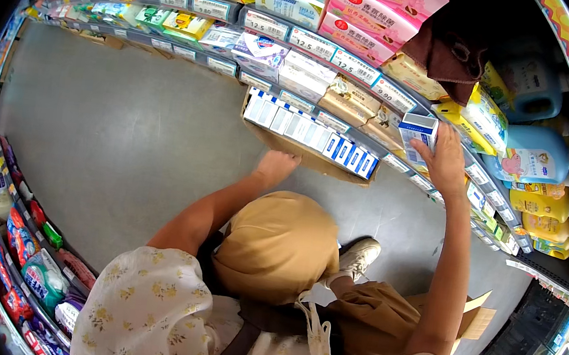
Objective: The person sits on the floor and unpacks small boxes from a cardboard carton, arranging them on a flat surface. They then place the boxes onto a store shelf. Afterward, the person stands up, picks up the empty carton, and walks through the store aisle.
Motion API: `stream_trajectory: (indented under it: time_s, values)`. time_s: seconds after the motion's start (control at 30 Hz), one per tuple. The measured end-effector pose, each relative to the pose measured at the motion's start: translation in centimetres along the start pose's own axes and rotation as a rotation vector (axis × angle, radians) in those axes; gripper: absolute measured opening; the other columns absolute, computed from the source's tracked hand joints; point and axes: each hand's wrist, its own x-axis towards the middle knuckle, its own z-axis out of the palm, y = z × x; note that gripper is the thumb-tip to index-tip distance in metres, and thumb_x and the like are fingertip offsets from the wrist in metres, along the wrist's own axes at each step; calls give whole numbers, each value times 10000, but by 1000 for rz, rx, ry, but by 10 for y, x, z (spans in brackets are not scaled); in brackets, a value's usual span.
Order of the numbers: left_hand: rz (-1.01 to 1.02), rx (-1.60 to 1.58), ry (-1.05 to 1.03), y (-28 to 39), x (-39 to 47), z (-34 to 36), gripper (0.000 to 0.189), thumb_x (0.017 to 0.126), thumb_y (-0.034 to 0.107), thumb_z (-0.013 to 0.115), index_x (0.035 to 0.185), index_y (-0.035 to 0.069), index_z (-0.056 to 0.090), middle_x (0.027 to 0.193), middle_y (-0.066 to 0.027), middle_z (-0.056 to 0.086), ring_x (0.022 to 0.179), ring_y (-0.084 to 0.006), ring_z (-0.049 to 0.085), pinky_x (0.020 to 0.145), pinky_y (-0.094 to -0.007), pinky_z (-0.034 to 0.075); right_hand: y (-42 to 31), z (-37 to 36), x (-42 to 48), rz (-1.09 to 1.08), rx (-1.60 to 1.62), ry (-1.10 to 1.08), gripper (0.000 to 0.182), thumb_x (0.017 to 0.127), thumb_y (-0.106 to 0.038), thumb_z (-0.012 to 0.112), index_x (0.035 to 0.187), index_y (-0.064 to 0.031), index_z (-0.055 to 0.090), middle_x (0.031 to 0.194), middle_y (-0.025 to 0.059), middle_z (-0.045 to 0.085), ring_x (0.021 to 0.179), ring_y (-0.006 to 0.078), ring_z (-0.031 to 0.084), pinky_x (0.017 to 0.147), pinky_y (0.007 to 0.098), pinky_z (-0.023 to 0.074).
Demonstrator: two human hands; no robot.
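Observation:
My right hand grips a small blue-and-white box at the front of the shelf on the right, thumb across its face. Below the lower shelf, an open cardboard tray holds a row of similar small boxes, some showing white sides and others blue-and-white ends. My left hand is curled at the tray's near wall; its fingertips are hidden, so a grip on the cardboard cannot be confirmed. Packs of soap line the shelf above the tray.
Pink boxes and a dark brown cloth are on the upper shelf. Blue pump bottles stand at right. An open carton lies behind my right arm. Another shelf of bagged products borders the grey floor at left.

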Motion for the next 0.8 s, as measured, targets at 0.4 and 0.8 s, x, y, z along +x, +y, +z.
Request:
stream_trajectory:
  time_s: [0.4,0.8]
  values:
    - [0,-149,-76,14,-50,4,167,806,256,563,879,109,595,842,-62,639,795,-231,644,624,-384,510,-4,-2,0,25,12,-19,431,779,-316,689,1022,-15,499,989,163,556,968,341,505,838,421,407]
    - [93,-174,-101,-111,-29,-85,562,648,225,757,1169,151,560,1095,-37,536,1060,-238,492,919,-362,393,3,6,0,-25,-35,18,462,792,-342,677,1048,-15,475,999,200,549,966,361,513,834,431,416]
